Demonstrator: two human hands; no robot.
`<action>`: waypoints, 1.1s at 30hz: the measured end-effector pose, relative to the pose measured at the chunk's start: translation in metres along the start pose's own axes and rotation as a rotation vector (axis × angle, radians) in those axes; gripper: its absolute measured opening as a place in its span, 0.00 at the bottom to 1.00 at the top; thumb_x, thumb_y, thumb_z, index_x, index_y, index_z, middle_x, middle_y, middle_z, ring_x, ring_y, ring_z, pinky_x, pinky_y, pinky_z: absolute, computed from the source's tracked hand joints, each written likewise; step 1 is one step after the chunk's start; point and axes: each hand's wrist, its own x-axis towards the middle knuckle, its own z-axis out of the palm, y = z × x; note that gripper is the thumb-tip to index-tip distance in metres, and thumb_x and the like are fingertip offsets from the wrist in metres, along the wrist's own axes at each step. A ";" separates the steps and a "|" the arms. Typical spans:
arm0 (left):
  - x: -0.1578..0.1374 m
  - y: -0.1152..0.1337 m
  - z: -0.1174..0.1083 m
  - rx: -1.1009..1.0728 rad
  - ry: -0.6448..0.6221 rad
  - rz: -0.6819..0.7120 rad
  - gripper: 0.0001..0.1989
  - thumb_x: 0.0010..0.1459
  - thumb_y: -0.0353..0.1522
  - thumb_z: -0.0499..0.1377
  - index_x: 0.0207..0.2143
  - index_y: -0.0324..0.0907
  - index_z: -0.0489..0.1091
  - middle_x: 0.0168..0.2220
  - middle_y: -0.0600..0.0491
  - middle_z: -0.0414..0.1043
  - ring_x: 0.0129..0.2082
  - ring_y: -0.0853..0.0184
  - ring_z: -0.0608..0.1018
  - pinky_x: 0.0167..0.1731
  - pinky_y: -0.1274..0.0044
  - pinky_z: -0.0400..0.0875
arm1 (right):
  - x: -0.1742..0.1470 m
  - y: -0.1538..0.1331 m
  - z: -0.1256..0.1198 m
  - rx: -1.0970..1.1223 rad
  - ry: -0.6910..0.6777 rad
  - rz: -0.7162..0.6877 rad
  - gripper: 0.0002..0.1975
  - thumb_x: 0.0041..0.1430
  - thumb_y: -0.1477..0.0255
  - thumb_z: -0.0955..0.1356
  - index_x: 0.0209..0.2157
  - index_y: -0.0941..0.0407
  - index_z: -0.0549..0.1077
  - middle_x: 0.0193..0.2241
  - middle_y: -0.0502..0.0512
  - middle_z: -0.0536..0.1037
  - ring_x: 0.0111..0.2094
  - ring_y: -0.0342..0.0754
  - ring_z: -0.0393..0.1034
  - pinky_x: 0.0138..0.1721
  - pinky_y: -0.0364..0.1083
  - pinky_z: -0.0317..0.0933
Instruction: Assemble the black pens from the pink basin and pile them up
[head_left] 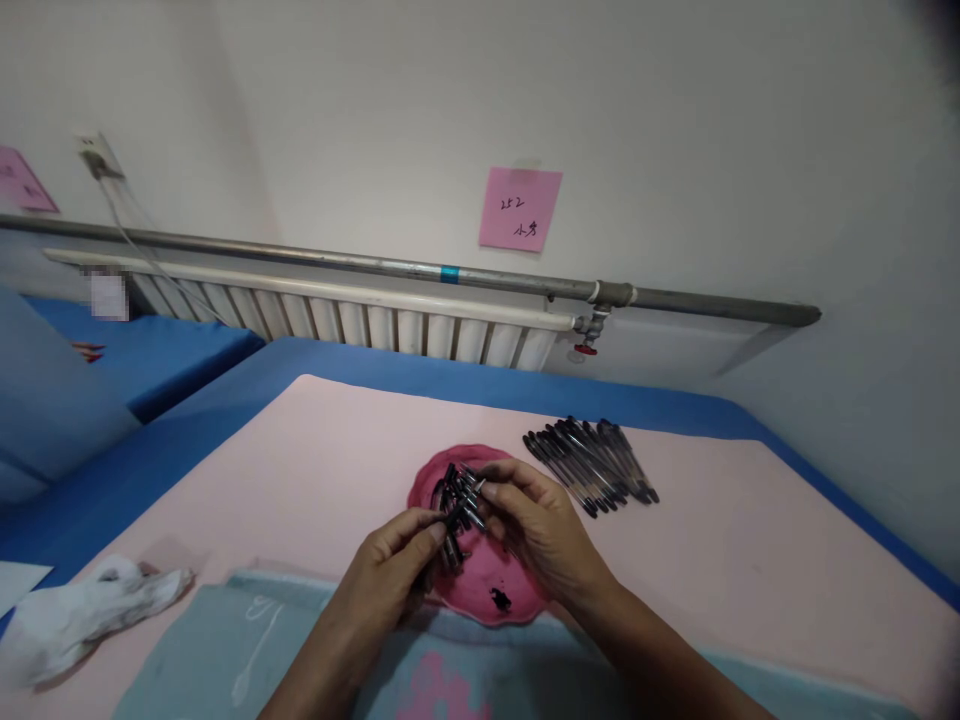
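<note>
A pink scalloped dish point(480, 585) sits on the pink table cover under both hands. Short black pen parts point(456, 490), some with shiny pale tips, are heaped in its left half, and a dark ink-like blot point(500, 599) marks its front. My left hand point(391, 562) is closed over the dish's left edge, pinching a black pen cap between thumb and index finger. Over the right side, my right hand point(546, 522) is closed, its thumb and index finger together at a small pale-tipped piece too small to name. Assembled black pens point(589, 465) lie side by side beyond it.
A crumpled white cloth point(90, 610) lies at the left. Grey-blue fabric point(225, 640) covers the front edge. Behind the blue table border point(652, 392) are a radiator point(412, 330), a metal pipe point(337, 258) with a red valve point(586, 350), and a pink note point(520, 208).
</note>
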 end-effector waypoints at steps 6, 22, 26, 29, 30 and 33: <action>0.000 0.000 -0.001 0.006 -0.012 0.008 0.17 0.47 0.46 0.62 0.30 0.42 0.67 0.13 0.64 0.56 0.11 0.80 0.50 0.12 0.82 0.39 | 0.000 0.003 -0.001 -0.011 0.018 -0.041 0.07 0.46 0.71 0.71 0.31 0.56 0.73 0.19 0.46 0.72 0.15 0.37 0.59 0.16 0.38 0.51; -0.002 0.001 0.001 0.002 -0.025 0.002 0.16 0.48 0.45 0.62 0.31 0.41 0.70 0.14 0.63 0.57 0.11 0.80 0.51 0.12 0.82 0.40 | -0.001 0.012 0.000 0.023 -0.064 0.051 0.09 0.46 0.71 0.72 0.31 0.57 0.73 0.17 0.45 0.71 0.17 0.38 0.61 0.21 0.40 0.53; -0.001 0.000 0.001 -0.010 -0.014 0.017 0.15 0.47 0.44 0.62 0.29 0.41 0.70 0.14 0.63 0.58 0.12 0.80 0.51 0.12 0.82 0.41 | -0.002 0.014 0.000 0.026 -0.061 0.125 0.09 0.45 0.70 0.72 0.28 0.58 0.71 0.17 0.45 0.70 0.17 0.38 0.61 0.20 0.40 0.52; 0.001 -0.003 0.000 -0.005 -0.014 0.056 0.15 0.47 0.43 0.63 0.30 0.40 0.71 0.20 0.58 0.67 0.15 0.78 0.58 0.15 0.83 0.46 | -0.003 0.015 0.002 -0.004 -0.020 0.150 0.10 0.45 0.69 0.73 0.25 0.57 0.69 0.16 0.44 0.69 0.16 0.36 0.58 0.18 0.39 0.49; 0.002 -0.004 0.000 0.005 -0.015 0.085 0.15 0.47 0.43 0.63 0.30 0.40 0.72 0.22 0.57 0.68 0.17 0.78 0.60 0.16 0.83 0.48 | -0.003 0.016 0.003 -0.015 -0.007 0.156 0.11 0.46 0.69 0.73 0.24 0.57 0.68 0.16 0.44 0.68 0.15 0.36 0.57 0.18 0.39 0.48; 0.003 -0.006 0.000 0.049 -0.028 0.121 0.15 0.48 0.42 0.63 0.31 0.40 0.73 0.21 0.57 0.68 0.18 0.76 0.61 0.18 0.82 0.50 | -0.003 0.018 0.006 -0.001 -0.006 0.135 0.10 0.46 0.68 0.73 0.26 0.56 0.69 0.18 0.45 0.70 0.17 0.38 0.59 0.19 0.39 0.51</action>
